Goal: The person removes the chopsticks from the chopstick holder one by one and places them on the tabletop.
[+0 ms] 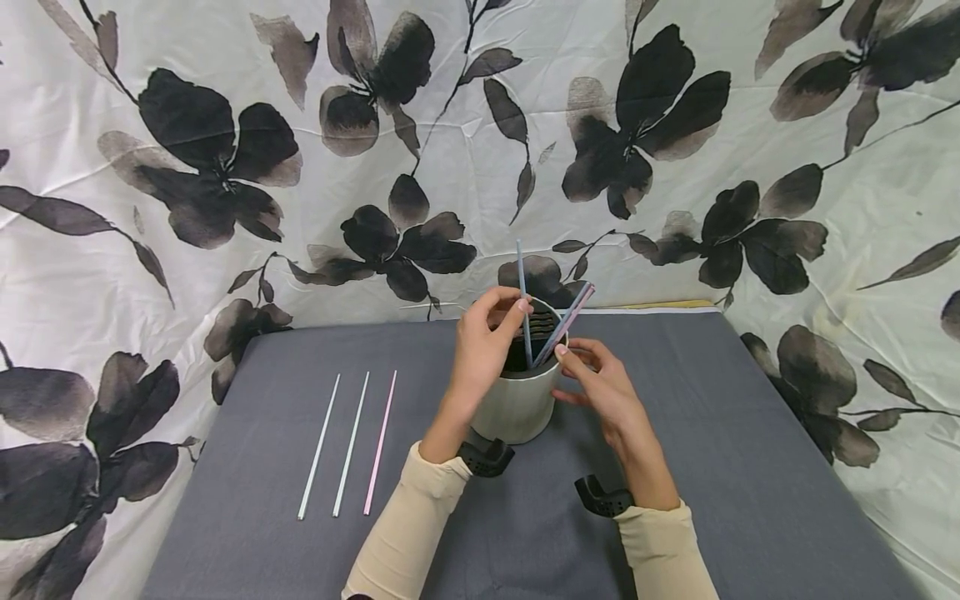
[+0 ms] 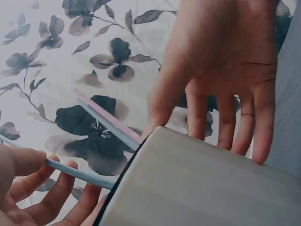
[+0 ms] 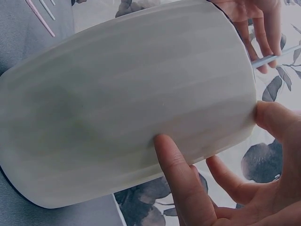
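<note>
A pale grey pot (image 1: 517, 408) with a dark inside stands on the cloth. My left hand (image 1: 491, 333) pinches a blue straw (image 1: 522, 275) between thumb and fingers; its lower end is inside the pot. A pink straw (image 2: 110, 113) and another blue straw (image 2: 106, 123) lean together against the rim on the right. My right hand (image 1: 607, 387) holds the pot's right side. In the right wrist view its thumb (image 3: 273, 117) is at the rim and a finger (image 3: 171, 165) lies against the wall.
Three straws lie in a row on the grey cloth (image 1: 247, 467), left of the pot: a white straw (image 1: 318, 450), a second white straw (image 1: 351, 446) and a pink straw (image 1: 380, 446). A floral sheet (image 1: 465, 167) hangs behind, close to the pot.
</note>
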{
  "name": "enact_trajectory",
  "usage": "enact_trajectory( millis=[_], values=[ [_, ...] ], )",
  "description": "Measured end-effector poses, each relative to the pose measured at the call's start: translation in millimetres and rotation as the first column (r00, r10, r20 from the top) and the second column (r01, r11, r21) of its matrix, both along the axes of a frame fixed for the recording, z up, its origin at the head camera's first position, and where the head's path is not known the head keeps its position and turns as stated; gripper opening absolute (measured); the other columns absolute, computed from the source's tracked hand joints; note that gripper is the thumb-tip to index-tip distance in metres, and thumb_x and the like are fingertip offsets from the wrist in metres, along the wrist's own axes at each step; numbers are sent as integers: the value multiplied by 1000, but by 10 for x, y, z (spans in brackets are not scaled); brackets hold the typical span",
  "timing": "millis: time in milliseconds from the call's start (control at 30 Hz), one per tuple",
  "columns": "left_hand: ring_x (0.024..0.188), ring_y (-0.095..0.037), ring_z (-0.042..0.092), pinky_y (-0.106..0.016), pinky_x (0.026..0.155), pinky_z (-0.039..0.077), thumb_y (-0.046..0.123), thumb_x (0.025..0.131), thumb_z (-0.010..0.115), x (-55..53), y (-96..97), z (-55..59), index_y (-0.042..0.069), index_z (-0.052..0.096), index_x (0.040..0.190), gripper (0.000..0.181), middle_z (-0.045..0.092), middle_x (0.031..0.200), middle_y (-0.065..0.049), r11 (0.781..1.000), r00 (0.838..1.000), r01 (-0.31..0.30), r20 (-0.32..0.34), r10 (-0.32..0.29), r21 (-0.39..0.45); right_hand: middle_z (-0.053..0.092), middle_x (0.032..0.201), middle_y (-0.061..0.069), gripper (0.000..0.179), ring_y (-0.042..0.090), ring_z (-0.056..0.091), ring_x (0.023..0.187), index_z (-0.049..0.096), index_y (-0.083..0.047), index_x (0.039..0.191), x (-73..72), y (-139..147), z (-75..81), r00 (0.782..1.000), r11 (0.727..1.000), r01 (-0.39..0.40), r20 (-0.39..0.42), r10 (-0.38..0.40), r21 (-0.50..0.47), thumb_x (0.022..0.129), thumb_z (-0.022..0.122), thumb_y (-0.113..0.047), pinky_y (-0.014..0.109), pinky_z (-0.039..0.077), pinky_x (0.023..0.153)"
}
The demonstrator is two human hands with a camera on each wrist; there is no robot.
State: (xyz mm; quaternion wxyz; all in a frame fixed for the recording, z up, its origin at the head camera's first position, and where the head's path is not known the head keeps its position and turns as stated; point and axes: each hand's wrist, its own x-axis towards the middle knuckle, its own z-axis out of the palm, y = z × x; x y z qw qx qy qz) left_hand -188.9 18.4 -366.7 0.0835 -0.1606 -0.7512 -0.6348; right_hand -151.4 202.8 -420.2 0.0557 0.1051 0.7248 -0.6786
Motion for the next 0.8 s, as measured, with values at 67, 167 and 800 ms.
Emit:
enact_trajectory(
  millis=[67,167,800],
  values=[
    [99,-27,74,-42,90,63,24,107,62,-14,-17,29,6,71,122,25,74,110,-13,999,1000,12,10,-12,41,43,150,21,70,39,50,138,41,-7,154,0,0,-1,1000,1000,0,-4,0,-3,101,66,-48,39,64,89],
    [98,-31,74,-46,88,64,22,106,63,-33,-47,83,5,70,123,25,74,111,-16,997,1000,11,-5,-11,81,44,149,20,70,38,50,137,42,-7,153,-2,1,-3,1000,1000,-1,-7,1,-4,101,66,-47,40,64,89],
    [92,-15,72,-30,78,64,10,105,63,55,-496,707,-4,67,123,23,72,105,-6,942,994,80,-99,-51,326,42,152,20,71,38,49,138,40,-7,154,0,2,6,1000,1000,-12,-1,12,-8,101,66,-48,41,63,90]
  ],
)
